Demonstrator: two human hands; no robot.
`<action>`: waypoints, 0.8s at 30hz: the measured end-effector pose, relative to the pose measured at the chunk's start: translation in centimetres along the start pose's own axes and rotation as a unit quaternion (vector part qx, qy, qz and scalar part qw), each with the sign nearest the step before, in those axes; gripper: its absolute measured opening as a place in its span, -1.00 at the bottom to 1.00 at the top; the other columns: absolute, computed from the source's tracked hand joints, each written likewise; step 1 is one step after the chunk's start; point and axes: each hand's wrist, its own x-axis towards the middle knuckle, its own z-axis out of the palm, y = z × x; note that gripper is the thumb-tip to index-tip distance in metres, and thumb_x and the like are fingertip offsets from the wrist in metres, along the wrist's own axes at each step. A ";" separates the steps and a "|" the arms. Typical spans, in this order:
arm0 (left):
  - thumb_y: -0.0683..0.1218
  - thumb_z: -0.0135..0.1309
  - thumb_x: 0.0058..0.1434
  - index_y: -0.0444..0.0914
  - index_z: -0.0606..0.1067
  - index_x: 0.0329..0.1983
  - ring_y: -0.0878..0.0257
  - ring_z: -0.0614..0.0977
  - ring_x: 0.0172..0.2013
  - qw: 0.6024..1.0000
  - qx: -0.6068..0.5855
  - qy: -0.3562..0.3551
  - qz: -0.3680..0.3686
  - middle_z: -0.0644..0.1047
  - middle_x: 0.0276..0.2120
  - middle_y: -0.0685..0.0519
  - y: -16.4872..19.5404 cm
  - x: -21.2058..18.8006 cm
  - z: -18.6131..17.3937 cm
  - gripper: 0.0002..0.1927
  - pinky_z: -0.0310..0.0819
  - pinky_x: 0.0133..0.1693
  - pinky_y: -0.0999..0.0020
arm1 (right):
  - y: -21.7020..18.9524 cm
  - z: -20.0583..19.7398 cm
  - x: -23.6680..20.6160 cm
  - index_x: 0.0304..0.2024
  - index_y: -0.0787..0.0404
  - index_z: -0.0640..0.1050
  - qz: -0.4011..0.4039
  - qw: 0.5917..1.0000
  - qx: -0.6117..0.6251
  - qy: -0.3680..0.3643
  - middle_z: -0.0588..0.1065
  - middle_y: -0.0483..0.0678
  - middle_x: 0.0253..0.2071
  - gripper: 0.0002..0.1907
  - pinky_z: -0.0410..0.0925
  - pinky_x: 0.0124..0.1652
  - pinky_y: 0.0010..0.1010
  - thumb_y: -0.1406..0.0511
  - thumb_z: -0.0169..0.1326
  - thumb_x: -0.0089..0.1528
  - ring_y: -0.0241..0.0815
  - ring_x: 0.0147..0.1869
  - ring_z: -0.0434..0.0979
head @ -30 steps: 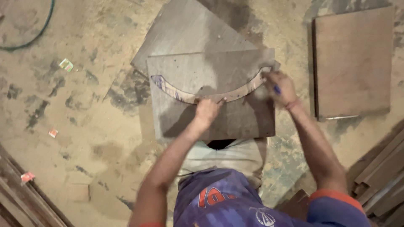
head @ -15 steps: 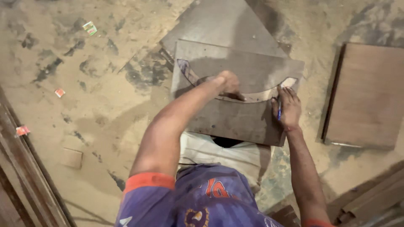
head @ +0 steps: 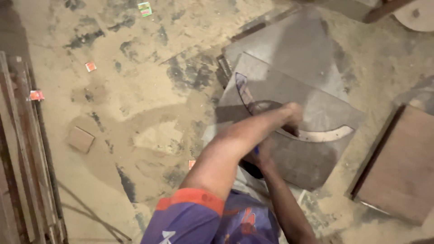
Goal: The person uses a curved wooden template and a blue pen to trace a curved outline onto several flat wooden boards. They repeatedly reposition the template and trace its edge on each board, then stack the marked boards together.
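A grey square board lies on the dusty floor, on top of a second grey sheet. A pale curved template rests across the board, with a dark drawn arc running up to its left end. My left hand reaches across my body and presses down on the template near its middle. Below it, largely hidden by the left forearm, my right hand sits at the board's near edge. It is closed on a blue pen, of which only a small bit shows.
A brown wooden panel lies on the floor to the right. Long planks are stacked along the left edge. A small wooden block and paper scraps lie in the sawdust. A round pale object is at the top right.
The view has swung right and tilted. My right hand with the pen has moved from the template's right end to the board's near edge, under my left arm. My left hand stays on the template.
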 end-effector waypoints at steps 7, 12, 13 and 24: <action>0.55 -0.01 0.09 0.09 0.67 -0.14 0.20 0.64 -0.06 0.999 -0.044 0.014 -0.006 0.65 -0.14 0.25 -0.1 0.8 0.6 -0.40 0.54 -0.05 0.04 | -4.6 5.7 11.3 -0.02 0.37 0.55 -0.362 0.907 -0.151 0.154 0.53 0.18 -0.25 -0.81 0.41 -0.17 -0.06 0.45 0.12 0.32 0.21 -0.18 0.55; 0.52 0.09 0.11 0.08 0.66 -0.10 0.16 0.68 -0.13 0.989 -0.103 -0.086 -0.062 0.66 -0.15 0.22 -0.2 0.5 -0.4 -0.43 0.59 -0.08 0.08 | -4.6 7.1 14.3 -0.07 0.30 0.58 -0.318 0.915 -0.171 0.178 0.56 0.17 -0.30 -0.78 0.41 -0.26 -0.07 0.41 0.13 0.22 0.20 -0.24 0.53; 0.51 0.10 0.12 0.08 0.66 -0.10 0.16 0.68 -0.14 0.988 -0.104 -0.094 -0.062 0.66 -0.16 0.22 -0.3 0.4 -0.5 -0.44 0.60 -0.08 0.11 | -4.6 7.2 14.5 -0.07 0.30 0.58 -0.319 0.914 -0.172 0.183 0.57 0.19 -0.29 -0.77 0.41 -0.26 -0.07 0.41 0.13 0.20 0.22 -0.23 0.53; 0.47 0.27 0.00 0.00 0.69 -0.16 0.20 0.67 -0.14 0.984 -0.159 -0.028 -0.077 0.66 -0.18 0.20 -0.2 1.7 0.5 -0.43 0.58 -0.08 0.18 | -4.6 8.0 15.5 -0.20 0.26 0.54 -0.243 0.927 -0.233 0.164 0.51 0.24 -0.35 -0.90 0.40 -0.24 0.00 0.35 0.17 0.28 0.26 -0.26 0.50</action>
